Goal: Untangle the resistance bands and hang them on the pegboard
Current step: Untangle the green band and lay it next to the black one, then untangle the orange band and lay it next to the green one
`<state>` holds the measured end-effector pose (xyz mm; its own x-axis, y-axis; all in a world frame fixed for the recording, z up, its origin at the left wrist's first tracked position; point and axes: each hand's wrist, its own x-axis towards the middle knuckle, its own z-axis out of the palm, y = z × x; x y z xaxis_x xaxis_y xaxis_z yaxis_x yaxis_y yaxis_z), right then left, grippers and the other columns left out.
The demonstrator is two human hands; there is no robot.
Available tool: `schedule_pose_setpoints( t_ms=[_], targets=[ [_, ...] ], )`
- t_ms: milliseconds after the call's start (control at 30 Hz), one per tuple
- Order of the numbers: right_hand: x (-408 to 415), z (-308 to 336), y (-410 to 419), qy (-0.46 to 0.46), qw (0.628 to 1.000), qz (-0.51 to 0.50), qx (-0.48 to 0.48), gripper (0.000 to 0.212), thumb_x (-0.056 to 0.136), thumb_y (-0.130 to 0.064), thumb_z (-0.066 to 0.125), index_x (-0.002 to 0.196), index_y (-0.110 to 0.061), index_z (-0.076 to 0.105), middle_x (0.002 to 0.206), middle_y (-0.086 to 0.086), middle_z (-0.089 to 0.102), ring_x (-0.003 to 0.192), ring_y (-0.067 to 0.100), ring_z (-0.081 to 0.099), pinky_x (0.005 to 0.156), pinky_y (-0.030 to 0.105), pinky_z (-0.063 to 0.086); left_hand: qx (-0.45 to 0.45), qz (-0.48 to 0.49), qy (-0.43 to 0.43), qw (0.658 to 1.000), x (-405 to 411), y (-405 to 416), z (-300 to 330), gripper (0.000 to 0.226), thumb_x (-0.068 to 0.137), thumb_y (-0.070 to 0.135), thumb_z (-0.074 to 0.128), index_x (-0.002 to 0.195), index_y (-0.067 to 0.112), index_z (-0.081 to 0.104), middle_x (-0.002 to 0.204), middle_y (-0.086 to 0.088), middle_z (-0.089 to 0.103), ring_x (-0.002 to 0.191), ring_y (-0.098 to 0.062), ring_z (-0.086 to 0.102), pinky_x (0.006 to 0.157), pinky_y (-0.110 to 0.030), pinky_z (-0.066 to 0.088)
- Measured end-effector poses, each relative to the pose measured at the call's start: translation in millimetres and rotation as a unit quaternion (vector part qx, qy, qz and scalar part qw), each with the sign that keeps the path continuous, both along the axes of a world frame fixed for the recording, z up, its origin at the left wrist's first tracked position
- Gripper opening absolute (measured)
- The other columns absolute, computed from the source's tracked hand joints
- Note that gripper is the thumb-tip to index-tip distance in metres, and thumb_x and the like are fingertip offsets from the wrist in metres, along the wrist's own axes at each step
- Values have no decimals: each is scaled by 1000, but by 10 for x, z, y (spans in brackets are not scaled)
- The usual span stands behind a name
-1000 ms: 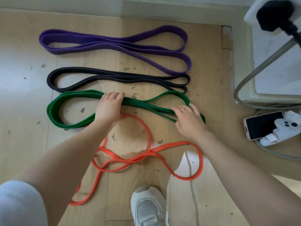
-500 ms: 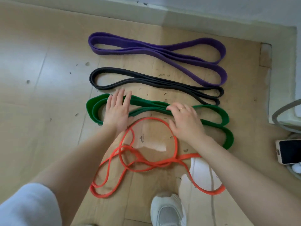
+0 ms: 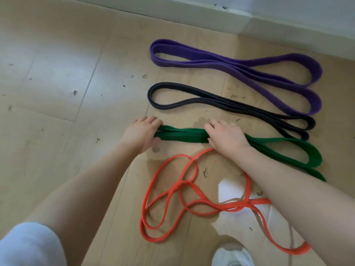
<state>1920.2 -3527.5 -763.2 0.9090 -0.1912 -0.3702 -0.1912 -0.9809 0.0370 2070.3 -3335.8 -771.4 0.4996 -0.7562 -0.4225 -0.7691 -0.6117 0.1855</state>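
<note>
Since earlier we are bunching the green band (image 3: 184,136), left hand (image 3: 143,134) and right hand (image 3: 227,139) clamping it, risking snagging the orange band (image 3: 172,191) at six o'clock.

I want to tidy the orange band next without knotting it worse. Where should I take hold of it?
Probably the free end loop of the orange band at near right, taken from above. It lies alone on the floor, clear of the crossing strands in the middle, where a pull could tighten the tangle.
</note>
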Motion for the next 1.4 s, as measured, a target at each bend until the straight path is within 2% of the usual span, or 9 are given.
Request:
schedule_pose_setpoints(
  t_ms=[133, 333, 533, 667, 867, 1067, 1167, 1267, 1400],
  targets=[
    [89, -105, -38, -71, 995, -8, -68, 33, 50, -15, 82, 76, -10, 62, 68, 6, 64, 56, 25, 62, 49, 25, 42, -115, -54, -119, 985, 216, -57, -50, 25, 77, 10, 67, 101, 8, 62, 100, -12, 66, 92, -36, 60, 77, -43, 47],
    [177, -190, -77, -45, 998, -31, -29, 33, 90, -9, 50, 124, -7, 49, 119, 12, 60, 105, 33, 57, 81, 40, 45, -10, -41, 21, 999, 337, -101, -85, 59, 88, 15, 56, 141, 13, 31, 145, -9, 36, 133, -30, 30, 110, -39, 26],
    [105, -215, -70, -40, 997, -67, -9, 37, 94, -11, 47, 130, -13, 43, 123, 11, 56, 110, 33, 52, 86, 42, 42, -92, 48, 36, 994, 294, 10, -48, 30, 88, 3, 52, 118, 3, 57, 113, -18, 58, 103, -36, 54, 83, -40, 44],
    [97, -216, 42, -57, 991, -121, 0, 47, 89, -13, 54, 134, -11, 41, 126, 14, 53, 115, 35, 46, 95, 43, 38, -151, 177, 4, 973, 125, -5, -153, 30, 86, 4, 52, 113, 10, 62, 113, -14, 58, 107, -37, 48, 89, -39, 39],
    [-453, -298, 240, -184, 970, 157, 9, 43, 63, -13, 69, 106, -19, 64, 101, 4, 67, 92, 25, 61, 77, 32, 43, -117, 252, 5, 961, -44, 84, -278, 55, 83, 0, 48, 135, 14, 38, 136, -12, 41, 118, -36, 39, 96, -44, 38],
    [-591, -65, 437, -31, 999, 38, 11, 18, 75, -7, 48, 84, -10, 63, 80, 9, 64, 78, 29, 62, 66, 34, 37, -53, 220, -42, 973, -159, 144, -22, 88, 80, 8, 63, 147, 10, 6, 154, -18, 11, 140, -37, 15, 113, -44, 17],
    [-644, 393, 604, 10, 989, -16, 148, 18, 94, -19, 43, 109, -11, 50, 106, 11, 59, 104, 31, 53, 70, 35, 38, -37, 133, 18, 990, -403, 239, 336, 69, 85, 17, 61, 143, 8, 25, 150, -17, 25, 137, -34, 24, 111, -40, 24],
    [-773, 1166, 758, -72, 948, -64, 305, 15, 90, -21, 54, 104, -16, 54, 97, 3, 64, 94, 22, 57, 69, 27, 39, -135, 103, 121, 978, -781, 254, 1020, 32, 93, 20, 51, 123, 11, 55, 117, -6, 60, 111, -22, 55, 96, -28, 38],
    [-1043, 2317, 836, -188, 887, -134, 399, 16, 78, -16, 71, 87, -23, 60, 80, -10, 61, 76, 9, 57, 70, 18, 42, -284, 188, 395, 853, -1448, 245, 2236, 34, 100, 25, 33, 114, 12, 61, 105, -3, 67, 98, -17, 63, 90, -30, 47]
  ],
)
